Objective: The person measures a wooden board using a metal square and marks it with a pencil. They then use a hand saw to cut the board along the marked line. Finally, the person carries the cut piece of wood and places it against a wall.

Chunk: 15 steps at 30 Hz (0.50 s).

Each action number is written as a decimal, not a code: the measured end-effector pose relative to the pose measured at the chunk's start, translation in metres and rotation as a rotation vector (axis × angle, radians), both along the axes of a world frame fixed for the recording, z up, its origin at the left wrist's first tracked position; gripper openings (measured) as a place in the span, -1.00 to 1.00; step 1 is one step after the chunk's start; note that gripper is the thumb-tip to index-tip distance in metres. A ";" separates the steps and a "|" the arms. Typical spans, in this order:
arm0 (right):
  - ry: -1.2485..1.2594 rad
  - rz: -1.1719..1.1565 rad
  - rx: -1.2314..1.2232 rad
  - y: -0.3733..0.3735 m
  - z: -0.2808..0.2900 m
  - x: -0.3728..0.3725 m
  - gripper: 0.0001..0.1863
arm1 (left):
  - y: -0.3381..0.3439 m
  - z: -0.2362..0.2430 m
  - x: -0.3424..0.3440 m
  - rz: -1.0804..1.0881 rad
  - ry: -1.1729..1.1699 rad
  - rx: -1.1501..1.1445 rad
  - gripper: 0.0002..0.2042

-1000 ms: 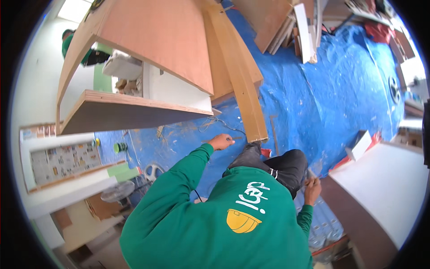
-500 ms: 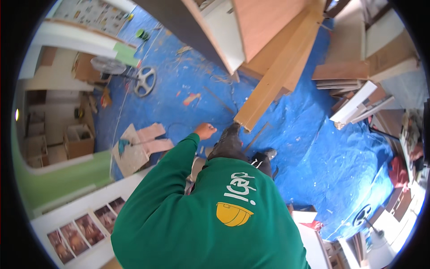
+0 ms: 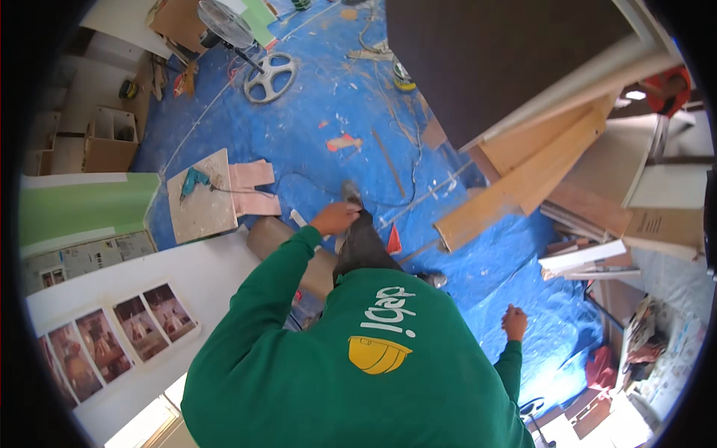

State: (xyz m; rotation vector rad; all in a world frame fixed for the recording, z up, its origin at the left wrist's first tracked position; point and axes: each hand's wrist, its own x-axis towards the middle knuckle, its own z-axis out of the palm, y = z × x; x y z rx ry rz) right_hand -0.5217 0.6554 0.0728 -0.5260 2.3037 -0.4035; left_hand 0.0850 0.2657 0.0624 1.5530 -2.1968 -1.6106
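My left hand [image 3: 336, 218] is in front of my dark trousers, its fingers drawn together in a pinch. Whatever they hold, if anything, is too small to make out. Out to the right, my right hand [image 3: 514, 322] hangs low over the blue tarp [image 3: 478, 287] with its fingers curled into a loose fist, and nothing shows in it. A long wooden board [image 3: 515, 187] slants ahead of me, apart from both hands. Its far part lies by a big dark panel [image 3: 508, 60] at the upper right.
A teal power drill [image 3: 194, 183] lies on a board [image 3: 213, 213] at the left, its cable trailing over the tarp. A standing fan [image 3: 270, 78] is farther off. Stacked offcuts [image 3: 586, 257] lie at the right, and a brown roll [image 3: 272, 243] stands near my left arm.
My view has turned to the right and the wooden board now appears farther right, apart from my legs. My right hand has come into view. My left hand stays pinched.
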 end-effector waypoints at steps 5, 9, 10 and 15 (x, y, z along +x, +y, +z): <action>-0.227 0.129 0.277 -0.074 0.016 0.125 -0.67 | -0.125 0.281 -0.046 -0.074 0.704 -0.232 -0.67; -0.393 0.027 0.334 -0.133 -0.031 0.171 -0.68 | -0.184 0.425 -0.023 -0.324 1.616 -0.286 -0.70; -0.440 -0.002 0.371 -0.114 -0.037 0.172 -0.67 | -0.195 0.445 -0.012 -0.375 1.694 -0.278 -0.71; -0.455 -0.019 0.296 -0.212 -0.035 0.206 -0.67 | -0.250 0.460 0.009 -0.446 1.532 -0.454 -0.76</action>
